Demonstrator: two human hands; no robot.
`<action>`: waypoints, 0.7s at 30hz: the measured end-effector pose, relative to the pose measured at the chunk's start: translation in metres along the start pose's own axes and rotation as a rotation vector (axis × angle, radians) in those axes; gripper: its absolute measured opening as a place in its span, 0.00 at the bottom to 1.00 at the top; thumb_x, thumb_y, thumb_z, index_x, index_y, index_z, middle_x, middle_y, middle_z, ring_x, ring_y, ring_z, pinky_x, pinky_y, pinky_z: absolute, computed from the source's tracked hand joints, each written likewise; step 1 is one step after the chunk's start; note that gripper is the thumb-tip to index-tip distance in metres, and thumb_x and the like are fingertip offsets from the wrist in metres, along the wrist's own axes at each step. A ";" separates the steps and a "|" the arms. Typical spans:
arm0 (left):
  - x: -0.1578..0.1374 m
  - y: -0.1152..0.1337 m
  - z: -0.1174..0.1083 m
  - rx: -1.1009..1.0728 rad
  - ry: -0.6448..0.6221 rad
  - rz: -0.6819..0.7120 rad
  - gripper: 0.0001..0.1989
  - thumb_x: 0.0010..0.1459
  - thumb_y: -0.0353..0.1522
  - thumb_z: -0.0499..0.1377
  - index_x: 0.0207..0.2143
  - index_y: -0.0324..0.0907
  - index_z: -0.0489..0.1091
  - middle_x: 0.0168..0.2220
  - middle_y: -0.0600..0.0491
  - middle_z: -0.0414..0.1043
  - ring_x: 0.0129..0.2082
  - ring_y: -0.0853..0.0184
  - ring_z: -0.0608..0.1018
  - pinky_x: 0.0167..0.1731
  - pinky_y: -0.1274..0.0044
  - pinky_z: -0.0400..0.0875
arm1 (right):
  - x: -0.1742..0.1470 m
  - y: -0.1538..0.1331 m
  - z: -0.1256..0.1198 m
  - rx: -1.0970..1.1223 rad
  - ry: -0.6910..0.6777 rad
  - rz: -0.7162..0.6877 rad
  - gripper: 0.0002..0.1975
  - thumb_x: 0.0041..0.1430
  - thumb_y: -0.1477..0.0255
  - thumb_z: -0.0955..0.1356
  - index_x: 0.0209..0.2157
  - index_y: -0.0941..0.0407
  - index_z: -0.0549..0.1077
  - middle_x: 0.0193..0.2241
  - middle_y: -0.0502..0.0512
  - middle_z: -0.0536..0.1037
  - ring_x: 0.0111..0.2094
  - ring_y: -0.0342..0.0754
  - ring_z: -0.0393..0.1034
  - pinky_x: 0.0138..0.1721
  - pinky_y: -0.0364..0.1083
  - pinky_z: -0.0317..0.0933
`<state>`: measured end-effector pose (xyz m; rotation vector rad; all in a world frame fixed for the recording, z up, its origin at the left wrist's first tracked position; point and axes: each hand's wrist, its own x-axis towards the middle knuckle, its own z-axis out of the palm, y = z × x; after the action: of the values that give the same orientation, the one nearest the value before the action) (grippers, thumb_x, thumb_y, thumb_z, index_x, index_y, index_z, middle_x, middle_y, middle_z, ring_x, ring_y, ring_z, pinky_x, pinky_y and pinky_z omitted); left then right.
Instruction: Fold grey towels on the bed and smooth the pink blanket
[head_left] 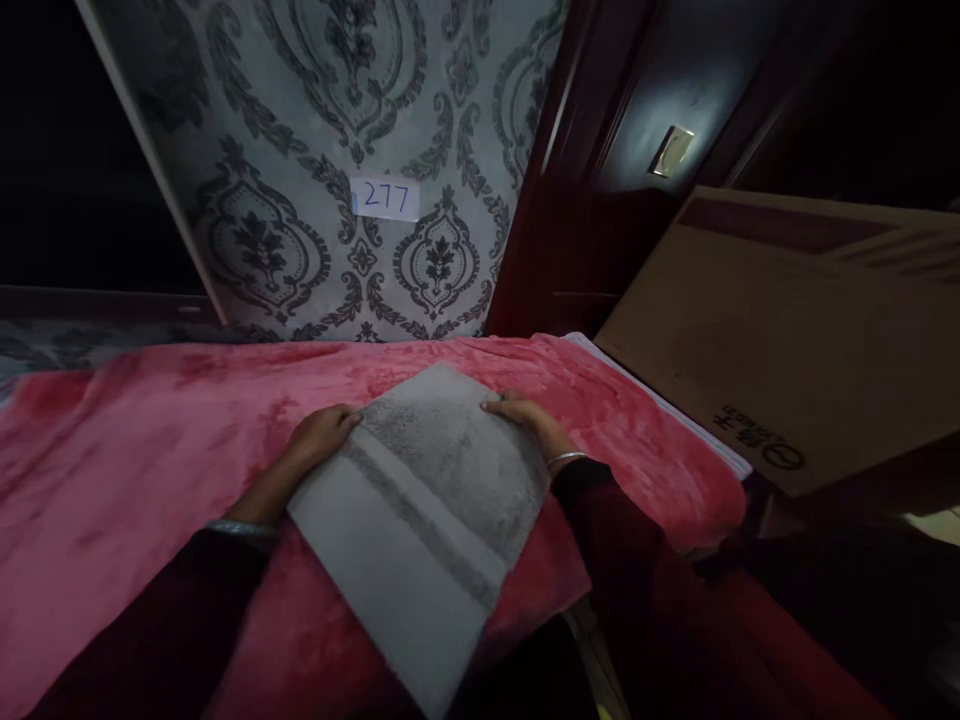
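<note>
A flat, stiff-looking grey rectangular piece (427, 480) with darker grey patches and a dark stripe lies slanted in the middle of the view, above the pink plush blanket (187, 440). What it is made of I cannot tell. My left hand (324, 438) grips its upper left edge, thumb on top and the other fingers mostly hidden beneath. On the upper right edge my right hand (527, 415) holds on the same way, its thumb lying over the surface. Each wrist wears a bracelet.
Behind the blanket stands a patterned wall (367, 120) with a paper label (385, 199) reading 277. To the right are a dark red door frame (577, 200) and a large cardboard box (810, 340). A dark screen-like panel (82, 160) is at the upper left.
</note>
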<state>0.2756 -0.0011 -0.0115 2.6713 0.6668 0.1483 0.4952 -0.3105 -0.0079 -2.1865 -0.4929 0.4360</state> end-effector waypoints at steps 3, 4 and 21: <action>-0.001 0.002 -0.001 0.024 -0.005 -0.002 0.17 0.62 0.41 0.49 0.38 0.44 0.76 0.40 0.47 0.81 0.43 0.57 0.80 0.37 0.73 0.67 | -0.007 -0.003 -0.006 -0.096 -0.027 0.032 0.21 0.55 0.62 0.75 0.47 0.59 0.78 0.42 0.60 0.82 0.42 0.55 0.76 0.44 0.50 0.69; -0.001 0.003 -0.002 0.023 -0.004 -0.003 0.18 0.61 0.42 0.50 0.38 0.44 0.76 0.39 0.47 0.81 0.42 0.56 0.80 0.36 0.73 0.67 | -0.009 -0.006 -0.007 -0.117 -0.019 0.030 0.20 0.55 0.63 0.74 0.47 0.58 0.78 0.43 0.59 0.82 0.42 0.55 0.76 0.44 0.50 0.69; -0.008 0.015 -0.025 -0.378 0.096 0.174 0.18 0.46 0.51 0.55 0.23 0.46 0.65 0.24 0.54 0.67 0.29 0.62 0.71 0.28 0.75 0.63 | -0.080 -0.067 -0.040 -0.385 0.335 -0.386 0.14 0.55 0.65 0.70 0.42 0.56 0.76 0.37 0.56 0.80 0.37 0.52 0.72 0.39 0.48 0.64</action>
<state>0.2697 -0.0085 0.0171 2.3617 0.3868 0.4097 0.4319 -0.3374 0.0801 -2.3855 -0.8404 -0.2519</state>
